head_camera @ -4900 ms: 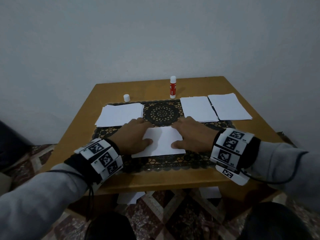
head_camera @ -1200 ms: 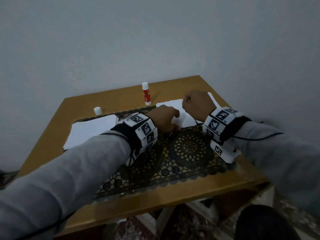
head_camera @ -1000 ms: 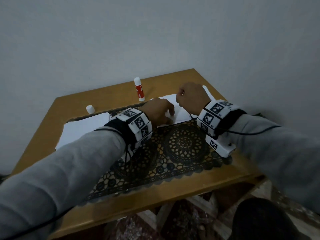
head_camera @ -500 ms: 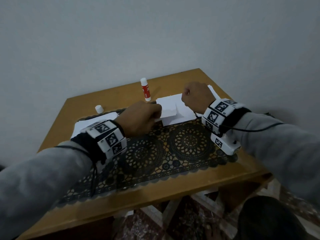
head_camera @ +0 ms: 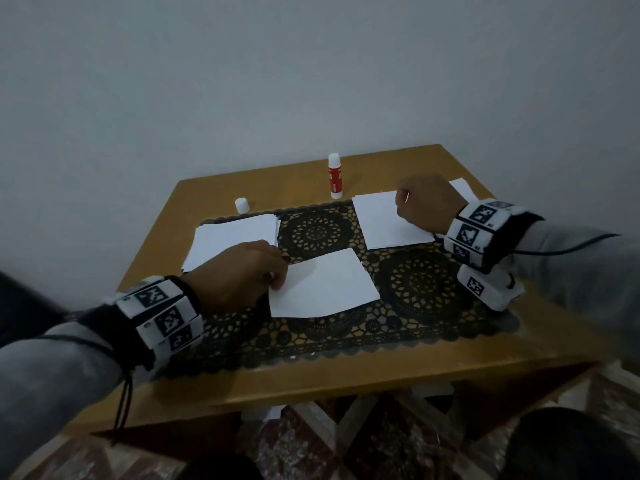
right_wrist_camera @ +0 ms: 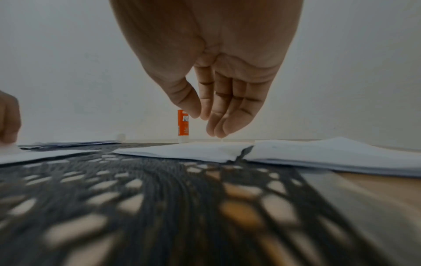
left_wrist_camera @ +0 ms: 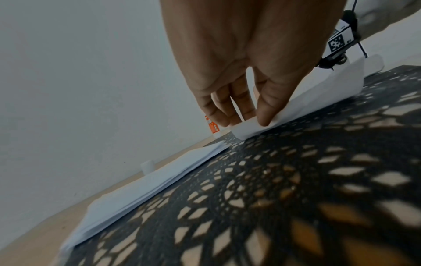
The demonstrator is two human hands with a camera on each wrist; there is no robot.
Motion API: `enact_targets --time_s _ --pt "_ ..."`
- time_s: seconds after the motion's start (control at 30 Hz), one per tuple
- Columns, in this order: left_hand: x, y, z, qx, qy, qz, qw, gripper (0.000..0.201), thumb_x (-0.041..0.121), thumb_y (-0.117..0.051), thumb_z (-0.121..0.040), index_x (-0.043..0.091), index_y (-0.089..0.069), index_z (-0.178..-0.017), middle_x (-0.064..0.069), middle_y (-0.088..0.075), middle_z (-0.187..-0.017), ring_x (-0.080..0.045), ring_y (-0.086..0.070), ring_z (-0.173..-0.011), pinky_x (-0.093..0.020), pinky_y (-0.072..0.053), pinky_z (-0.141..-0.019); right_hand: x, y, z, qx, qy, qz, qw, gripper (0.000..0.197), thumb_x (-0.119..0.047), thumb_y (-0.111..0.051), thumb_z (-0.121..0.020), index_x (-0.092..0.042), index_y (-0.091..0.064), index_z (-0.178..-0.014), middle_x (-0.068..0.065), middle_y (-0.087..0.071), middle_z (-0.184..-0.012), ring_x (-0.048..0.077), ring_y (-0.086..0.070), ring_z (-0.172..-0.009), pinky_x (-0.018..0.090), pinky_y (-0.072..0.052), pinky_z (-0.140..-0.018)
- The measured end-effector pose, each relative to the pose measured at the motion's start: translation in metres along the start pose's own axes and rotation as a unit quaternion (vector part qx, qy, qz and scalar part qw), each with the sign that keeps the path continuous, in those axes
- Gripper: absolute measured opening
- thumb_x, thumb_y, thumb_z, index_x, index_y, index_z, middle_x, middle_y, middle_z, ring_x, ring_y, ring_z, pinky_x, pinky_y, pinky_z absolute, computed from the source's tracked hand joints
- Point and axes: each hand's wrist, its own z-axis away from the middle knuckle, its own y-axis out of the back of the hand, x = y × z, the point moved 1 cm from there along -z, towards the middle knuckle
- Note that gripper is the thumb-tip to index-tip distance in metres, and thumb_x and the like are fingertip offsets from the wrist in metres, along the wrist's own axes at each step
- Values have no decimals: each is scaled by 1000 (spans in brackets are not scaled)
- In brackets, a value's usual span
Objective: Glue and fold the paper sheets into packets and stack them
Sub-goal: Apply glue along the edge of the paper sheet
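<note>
A single white paper sheet (head_camera: 322,284) lies on the black lace mat (head_camera: 415,289) in the middle of the table. My left hand (head_camera: 277,277) pinches its left corner between thumb and fingers, shown close in the left wrist view, where the sheet (left_wrist_camera: 296,108) lifts slightly. My right hand (head_camera: 403,209) hovers over the stack of plain sheets (head_camera: 381,223) at the back right, fingers loosely curled and holding nothing (right_wrist_camera: 205,124). A red and white glue stick (head_camera: 335,175) stands uncapped at the back, with its white cap (head_camera: 241,205) to the left.
A pile of white papers (head_camera: 228,242) lies at the left of the mat, behind my left hand. A second paper stack (head_camera: 462,187) sits at the far right, mostly hidden by my right hand. The wooden table (head_camera: 311,382) stands against a grey wall.
My left hand has drawn one sheet off the right stack toward the mat's middle and laid it down. My right hand stays over that stack.
</note>
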Motion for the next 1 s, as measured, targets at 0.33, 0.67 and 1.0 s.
enact_targets --time_s 0.33,0.67,1.0 --pt "1 -4 1 -22 5 14 1000 45 11 -37 -66 19 -72 -92 1 -65 -104 -19 -60 -98 -37 -52 -85 -50 -17 -73 -23 -97 -121 988 34 -29 -75 -75 -16 -55 -100 2 -56 -94 21 -57 -82 37 -53 -77" --pt "13 -5 2 -75 39 -43 995 52 24 -30 -74 16 -72 -102 -2 -65 -110 -20 -58 -102 -39 -50 -87 -76 -39 -100 -69 -105 -92 988 15 -23 -69 -79 -11 -61 -77 9 -65 -82 20 -56 -61 33 -48 -61" --pt "28 -2 15 -114 75 -60 989 45 23 -35 -75 16 -69 -104 -4 -61 -114 -20 -54 -104 -37 -48 -91 -79 3 -51 -46 2 -106 993 32 -33 -71 -83 -4 -69 -95 15 -70 -85 29 -67 -73 39 -56 -71"
